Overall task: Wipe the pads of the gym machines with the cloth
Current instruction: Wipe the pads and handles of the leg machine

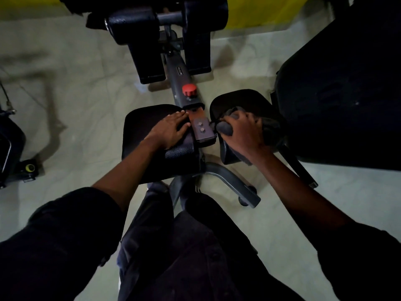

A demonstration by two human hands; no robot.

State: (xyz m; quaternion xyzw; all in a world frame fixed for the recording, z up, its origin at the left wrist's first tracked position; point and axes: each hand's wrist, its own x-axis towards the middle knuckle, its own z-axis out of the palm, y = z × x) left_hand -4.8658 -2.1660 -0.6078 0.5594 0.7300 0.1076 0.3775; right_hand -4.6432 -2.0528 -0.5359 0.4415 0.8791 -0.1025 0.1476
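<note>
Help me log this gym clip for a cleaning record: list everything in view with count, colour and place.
Black padded vinyl pads: two, black; left pad and right pad side by side at centre.
Crumpled dark grey cloth: one, dark grey, on the right pad.
Grey metal beam: one, grey, running away from between the pads.
Round red knob: one, red, on the beam.
Brown metal bracket: one, brown, two bolts, between the pads.
Black cylindrical roller pads: two, black, far end of the beam.
Large black upholstered pad: one, black, right edge.
Pale tiled floor: pale, beneath everything.
Left hand: rests flat on the left pad.
Right hand: grips the cloth.
</note>
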